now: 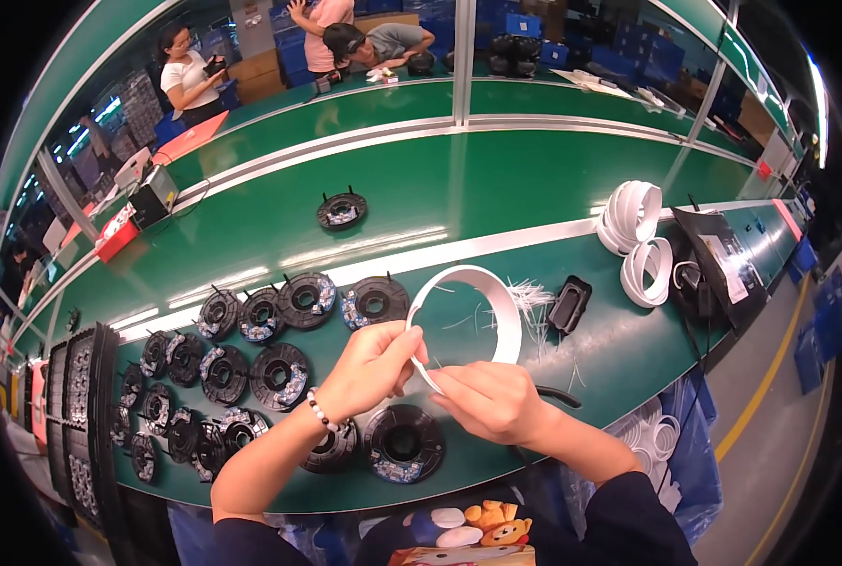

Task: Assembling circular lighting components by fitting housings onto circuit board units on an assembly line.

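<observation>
Both hands hold a white plastic ring (508, 321) tilted up above the green bench. My left hand (369, 370) wears a beaded bracelet and pinches the ring's left edge between thumb and fingers. On its lower edge my right hand (485, 400) is closed, fingers pressed together. Just below the ring lies a round black housing (404, 443) with a circuit board along its edge. Another black housing (375, 300) lies behind my left hand. Thin white strips (531, 300) are scattered beyond the ring, beside a small black tray-like part (570, 304).
Several black housings (279, 375) cover the bench's left side, beside stacked black trays (74, 415). White rings (631, 217) are piled at the right. One housing (342, 210) sits on the green belt. A lined bin (694, 443) with white rings stands lower right. People work across the line.
</observation>
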Motion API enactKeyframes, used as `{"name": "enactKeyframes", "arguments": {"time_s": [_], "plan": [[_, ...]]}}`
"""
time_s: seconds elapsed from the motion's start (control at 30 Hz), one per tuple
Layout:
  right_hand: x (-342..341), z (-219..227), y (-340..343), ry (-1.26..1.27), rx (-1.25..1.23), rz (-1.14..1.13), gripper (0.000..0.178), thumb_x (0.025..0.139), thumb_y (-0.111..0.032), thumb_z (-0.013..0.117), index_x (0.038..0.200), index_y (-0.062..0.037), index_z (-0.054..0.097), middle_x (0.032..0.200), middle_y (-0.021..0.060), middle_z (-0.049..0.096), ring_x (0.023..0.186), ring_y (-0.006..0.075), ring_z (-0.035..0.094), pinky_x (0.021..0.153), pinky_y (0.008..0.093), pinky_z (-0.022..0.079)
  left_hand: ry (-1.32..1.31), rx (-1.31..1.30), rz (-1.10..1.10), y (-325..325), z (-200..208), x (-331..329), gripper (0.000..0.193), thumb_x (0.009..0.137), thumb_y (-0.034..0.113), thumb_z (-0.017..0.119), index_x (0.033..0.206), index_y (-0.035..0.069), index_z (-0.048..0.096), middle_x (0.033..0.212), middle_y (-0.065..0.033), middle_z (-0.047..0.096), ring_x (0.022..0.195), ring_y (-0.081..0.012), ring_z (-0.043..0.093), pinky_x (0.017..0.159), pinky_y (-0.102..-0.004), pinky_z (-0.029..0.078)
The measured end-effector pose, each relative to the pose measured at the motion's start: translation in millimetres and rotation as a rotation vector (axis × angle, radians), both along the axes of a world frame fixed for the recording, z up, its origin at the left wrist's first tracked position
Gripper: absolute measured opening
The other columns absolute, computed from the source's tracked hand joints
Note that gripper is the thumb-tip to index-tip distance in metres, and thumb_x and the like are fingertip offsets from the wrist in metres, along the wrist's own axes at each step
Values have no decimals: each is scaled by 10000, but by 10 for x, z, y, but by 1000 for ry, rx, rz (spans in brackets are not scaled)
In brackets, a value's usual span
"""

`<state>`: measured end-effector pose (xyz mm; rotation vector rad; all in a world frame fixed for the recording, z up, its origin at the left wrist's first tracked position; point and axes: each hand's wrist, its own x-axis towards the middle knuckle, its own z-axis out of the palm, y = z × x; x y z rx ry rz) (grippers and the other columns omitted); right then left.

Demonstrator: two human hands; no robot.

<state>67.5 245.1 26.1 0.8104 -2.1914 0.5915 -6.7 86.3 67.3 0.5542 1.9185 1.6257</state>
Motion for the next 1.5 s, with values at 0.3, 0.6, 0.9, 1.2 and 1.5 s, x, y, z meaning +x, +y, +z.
{"name": "enactKeyframes", "arguments": {"time_s": [0.3, 0.6, 0.9, 1.2, 1.5], "plan": [[-151, 218, 476, -302, -74, 123, 1037, 472, -423, 751, 1291, -97, 204, 1330, 225, 109, 1212, 444, 115, 954, 530, 171, 21, -104, -338, 181, 105, -165, 300, 869, 274, 392, 662, 65, 448, 517, 15, 440, 420, -54, 429, 390, -193, 348], [-354, -83, 594, -244, -176, 57, 975, 450, -345, 768, 1256, -121, 267, 1233, 230, 251, 1126, 404, 278, 922, 495, 247, -71, -158, -515, 386, -25, -610, 346, 888, 292, 292, 764, 36, 489, 512, -10, 450, 437, -88, 441, 433, -219, 387], [-438, -270, 707, -219, -198, -97, 1090, 430, -378, 781, 1281, -66, 177, 1224, 252, 266, 1109, 416, 310, 901, 514, 254, 840, -378, 377, 512, -428, -2839, 261, 704, 144, 513, 916, -4, 543, 787, -142, 601, 760, -275, 585, 727, -326, 454], [-465, -340, 775, -263, -267, -158, 933, 473, -343, 752, 1212, -42, 268, 1203, 237, 296, 1084, 420, 326, 892, 489, 292, 913, -971, 208, 810, -1260, -3640, 609, 686, 225, 601, 1210, 60, 339, 1203, -198, 393, 1119, -346, 366, 924, -389, 340], [-413, -341, 754, -240, -267, -133, 954, 488, -352, 748, 1238, -44, 246, 1220, 235, 285, 1095, 423, 320, 892, 496, 287, 602, -982, 254, 649, -1131, -3504, 476, 598, 346, 673, 922, 13, 569, 886, -172, 595, 878, -271, 570, 786, -330, 444]]}}
